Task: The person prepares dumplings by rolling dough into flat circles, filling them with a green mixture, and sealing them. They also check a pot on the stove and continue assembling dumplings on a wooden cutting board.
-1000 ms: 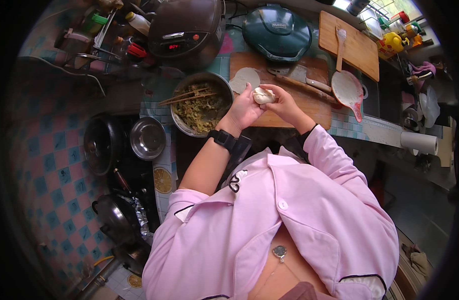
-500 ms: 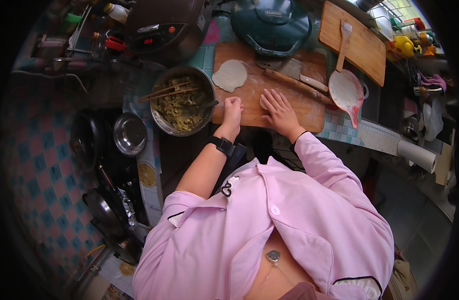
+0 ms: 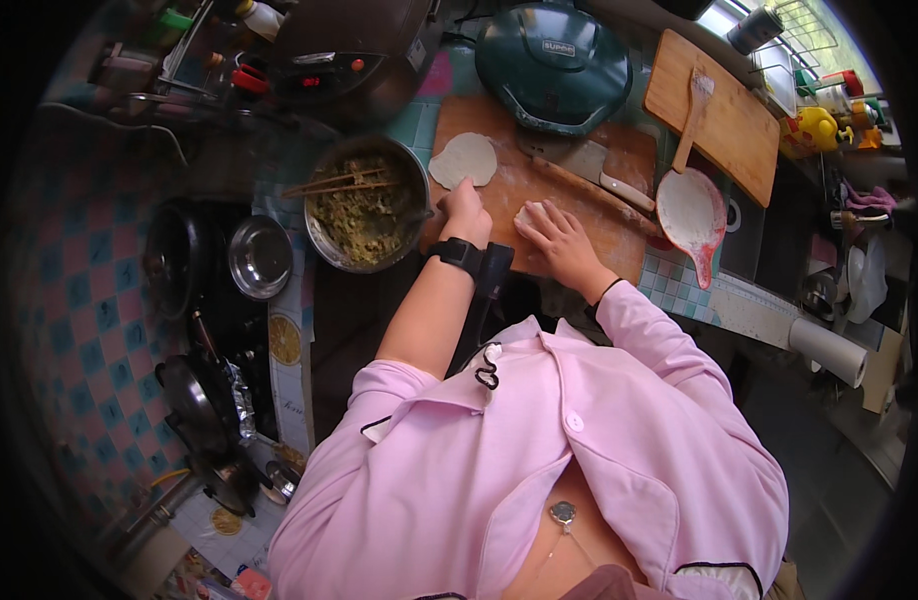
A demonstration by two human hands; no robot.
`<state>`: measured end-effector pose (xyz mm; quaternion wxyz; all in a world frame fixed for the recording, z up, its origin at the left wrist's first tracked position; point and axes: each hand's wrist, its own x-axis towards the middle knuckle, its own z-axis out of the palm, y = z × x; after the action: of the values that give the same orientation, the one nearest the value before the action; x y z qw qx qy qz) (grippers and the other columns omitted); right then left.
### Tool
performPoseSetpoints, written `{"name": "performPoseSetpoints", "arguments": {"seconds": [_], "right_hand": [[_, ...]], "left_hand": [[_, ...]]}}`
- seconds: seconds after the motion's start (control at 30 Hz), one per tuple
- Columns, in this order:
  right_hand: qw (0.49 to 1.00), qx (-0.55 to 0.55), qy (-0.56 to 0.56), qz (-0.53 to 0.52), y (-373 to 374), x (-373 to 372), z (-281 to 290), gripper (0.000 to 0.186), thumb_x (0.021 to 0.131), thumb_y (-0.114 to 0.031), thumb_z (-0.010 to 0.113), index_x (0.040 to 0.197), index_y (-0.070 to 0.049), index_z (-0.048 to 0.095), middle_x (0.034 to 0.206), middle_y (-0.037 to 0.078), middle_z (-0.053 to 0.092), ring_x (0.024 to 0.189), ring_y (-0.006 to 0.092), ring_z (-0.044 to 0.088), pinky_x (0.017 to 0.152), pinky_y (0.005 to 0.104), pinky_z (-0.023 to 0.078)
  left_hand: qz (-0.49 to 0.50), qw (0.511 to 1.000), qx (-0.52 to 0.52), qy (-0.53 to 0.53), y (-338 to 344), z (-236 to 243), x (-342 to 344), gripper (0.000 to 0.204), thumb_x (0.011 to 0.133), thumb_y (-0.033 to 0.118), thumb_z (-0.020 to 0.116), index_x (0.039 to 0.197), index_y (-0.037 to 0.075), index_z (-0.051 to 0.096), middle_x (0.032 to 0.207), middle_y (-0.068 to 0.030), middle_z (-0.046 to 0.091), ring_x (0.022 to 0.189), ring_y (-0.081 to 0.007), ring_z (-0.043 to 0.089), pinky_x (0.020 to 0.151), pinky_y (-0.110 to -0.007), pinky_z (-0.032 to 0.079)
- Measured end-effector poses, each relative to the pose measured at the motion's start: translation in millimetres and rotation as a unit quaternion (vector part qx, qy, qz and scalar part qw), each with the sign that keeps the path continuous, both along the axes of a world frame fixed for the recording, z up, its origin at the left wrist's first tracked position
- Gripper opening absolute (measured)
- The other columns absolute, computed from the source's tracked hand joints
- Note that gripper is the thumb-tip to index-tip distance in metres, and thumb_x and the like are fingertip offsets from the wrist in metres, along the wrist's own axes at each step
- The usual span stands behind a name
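On the floured wooden board (image 3: pixel 464 112) lies a flat round dough wrapper (image 3: pixel 464 160). My left hand (image 3: pixel 463 214), with a black watch at the wrist, is closed, its fingertips at the wrapper's near edge; how firmly they pinch it is hard to see. To the right, my right hand (image 3: pixel 562 243) rests with fingers stretched over a small piece of dough (image 3: pixel 526 214), partly hidden beneath them. A rolling pin (image 3: pixel 591 196) lies slantwise beyond that hand, beside a cleaver (image 3: pixel 627 188) with a pale handle.
Left of the board stands a metal bowl (image 3: pixel 313 232) of chopped filling, with chopsticks (image 3: pixel 331 186) across it. A red-handled scoop (image 3: pixel 704 264) of flour is at right. Behind are a green electric griddle (image 3: pixel 554 75), a brown cooker (image 3: pixel 324 60) and another board (image 3: pixel 739 110) with a brush (image 3: pixel 691 120).
My left hand has moved forward to the wrapper's near edge. My right hand's fingers have shifted, and more of the small dough piece shows. The view has tilted slightly.
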<state>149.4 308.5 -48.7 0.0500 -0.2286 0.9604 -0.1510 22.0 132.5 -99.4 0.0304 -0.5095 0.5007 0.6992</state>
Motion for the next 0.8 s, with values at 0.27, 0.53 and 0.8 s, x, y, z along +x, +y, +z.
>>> {"name": "performPoseSetpoints", "arguments": {"seconds": [0.27, 0.53, 0.8], "right_hand": [[1.0, 0.022, 0.008, 0.022, 31, 18, 6, 0.058, 0.084, -0.011, 0.062, 0.139, -0.029, 0.054, 0.158, 0.01, 0.034, 0.141, 0.0347, 0.038, 0.11, 0.0464, 0.038], [0.995, -0.026, -0.03, 0.09, 30, -1, 1, 0.06, 0.083, -0.013, 0.067, 0.14, -0.028, 0.053, 0.158, 0.012, 0.032, 0.142, 0.0383, 0.037, 0.112, 0.0457, 0.039], [0.994, -0.082, 0.013, 0.072, -18, -93, -12, 0.053, 0.083, -0.009, 0.063, 0.134, -0.024, 0.058, 0.155, 0.016, 0.036, 0.138, 0.0405, 0.04, 0.11, 0.0446, 0.041]], "left_hand": [[-0.011, 1.0, -0.016, -0.001, 19, 36, -27, 0.041, 0.086, 0.014, 0.07, 0.119, -0.005, 0.057, 0.122, -0.0159, 0.063, 0.105, -0.0256, 0.063, 0.088, -0.037, 0.05], [-0.059, 0.935, 0.13, 0.325, 14, 58, -26, 0.026, 0.087, 0.005, 0.058, 0.112, 0.002, 0.057, 0.107, -0.0078, 0.062, 0.099, -0.0203, 0.061, 0.086, -0.033, 0.05], [-0.133, 0.872, 0.335, 0.33, -62, 139, 3, 0.024, 0.097, 0.02, 0.057, 0.117, 0.006, 0.054, 0.125, -0.0092, 0.061, 0.117, -0.0258, 0.059, 0.103, -0.044, 0.046]]}}
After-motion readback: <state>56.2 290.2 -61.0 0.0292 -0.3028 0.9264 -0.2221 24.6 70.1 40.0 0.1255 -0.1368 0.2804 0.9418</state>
